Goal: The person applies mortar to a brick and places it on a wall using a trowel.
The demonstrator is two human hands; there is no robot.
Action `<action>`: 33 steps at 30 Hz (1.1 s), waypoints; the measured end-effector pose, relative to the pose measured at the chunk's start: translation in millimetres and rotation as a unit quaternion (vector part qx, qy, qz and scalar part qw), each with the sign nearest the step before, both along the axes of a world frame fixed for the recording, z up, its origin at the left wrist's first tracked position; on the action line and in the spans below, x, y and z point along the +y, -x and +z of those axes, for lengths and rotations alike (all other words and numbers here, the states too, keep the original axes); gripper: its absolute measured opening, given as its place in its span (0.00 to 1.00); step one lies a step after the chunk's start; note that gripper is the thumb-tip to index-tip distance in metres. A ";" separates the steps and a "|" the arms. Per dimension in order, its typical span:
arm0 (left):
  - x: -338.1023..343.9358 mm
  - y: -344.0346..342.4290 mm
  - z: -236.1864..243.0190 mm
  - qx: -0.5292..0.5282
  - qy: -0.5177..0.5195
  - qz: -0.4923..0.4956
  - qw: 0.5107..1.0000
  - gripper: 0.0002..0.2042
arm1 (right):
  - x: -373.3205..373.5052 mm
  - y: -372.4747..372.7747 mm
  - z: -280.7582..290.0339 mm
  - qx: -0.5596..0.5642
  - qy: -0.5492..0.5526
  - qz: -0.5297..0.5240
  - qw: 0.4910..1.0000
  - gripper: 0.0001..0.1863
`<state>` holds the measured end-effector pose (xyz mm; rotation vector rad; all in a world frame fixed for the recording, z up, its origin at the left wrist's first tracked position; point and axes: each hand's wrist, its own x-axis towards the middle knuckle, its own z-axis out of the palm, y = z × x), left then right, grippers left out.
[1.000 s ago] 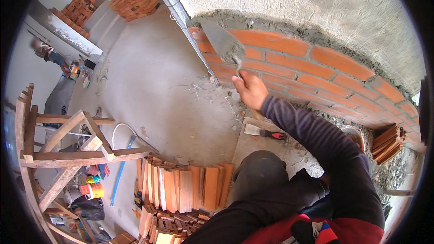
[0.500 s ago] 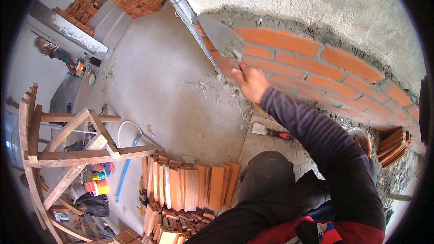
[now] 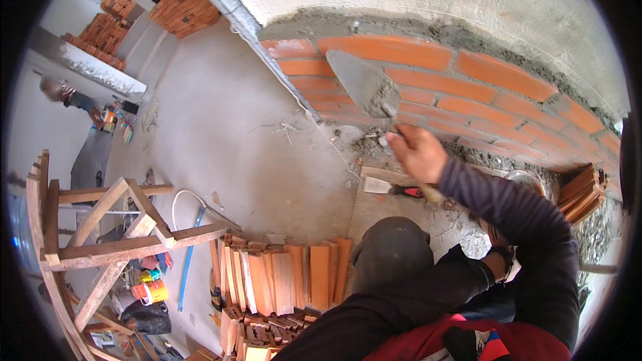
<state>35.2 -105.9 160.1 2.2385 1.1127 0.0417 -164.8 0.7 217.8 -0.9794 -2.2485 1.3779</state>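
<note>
Trowel [image 3: 364, 87] lifted off the wall [image 3: 468, 73] since a moment ago, mortar on the blade, so probably ready for another spread. Held in right hand [image 3: 418, 154], grip closed round the handle. Long axis diagonal, tip toward wall's upper left end. Left hand unseen.

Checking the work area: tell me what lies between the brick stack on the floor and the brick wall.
In the head view, a scraper with a red-black handle lies on the mortar-strewn floor between stack and wall.
</note>
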 end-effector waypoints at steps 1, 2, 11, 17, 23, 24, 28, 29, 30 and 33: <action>-0.2 -3.8 1.9 0.001 -0.009 0.000 1.000 0.14 | 7.1 -26.8 2.8 -0.026 0.021 0.019 0.999 0.14; -3.0 -3.5 5.3 0.008 -0.027 0.006 1.000 0.14 | 15.6 -55.2 8.6 -0.016 -0.049 0.046 0.998 0.12; -49.8 29.9 80.3 -0.104 -0.029 -0.107 0.988 0.10 | 39.8 -292.9 126.7 -0.435 -0.248 0.104 0.859 0.09; -52.3 26.6 83.6 -0.024 -0.121 -0.089 0.988 0.13 | 23.1 -391.4 79.8 -0.607 -0.253 0.094 0.747 0.10; -37.6 5.5 80.6 0.030 -0.002 -0.133 0.991 0.14 | 49.4 -429.7 31.7 -0.603 -0.390 0.114 0.686 0.01; -34.0 2.8 80.3 0.042 0.032 -0.149 0.987 0.14 | 52.5 -438.9 25.2 -0.593 -0.407 0.128 0.683 0.00; -20.1 -9.4 39.2 0.181 0.177 -0.068 0.965 0.14 | 56.3 -429.3 12.5 -0.546 -0.436 0.174 0.694 0.05; -21.0 -8.0 31.2 0.211 0.195 -0.061 0.956 0.14 | 57.2 -422.2 12.4 -0.525 -0.450 0.185 0.698 0.06; -12.9 -11.1 18.9 0.232 0.206 -0.073 0.948 0.14 | 58.1 -429.0 8.7 -0.521 -0.454 0.187 0.698 0.06; -9.7 -22.5 -6.1 0.212 0.154 -0.072 0.962 0.17 | 57.1 -440.4 -1.3 -0.542 -0.443 0.188 0.689 0.06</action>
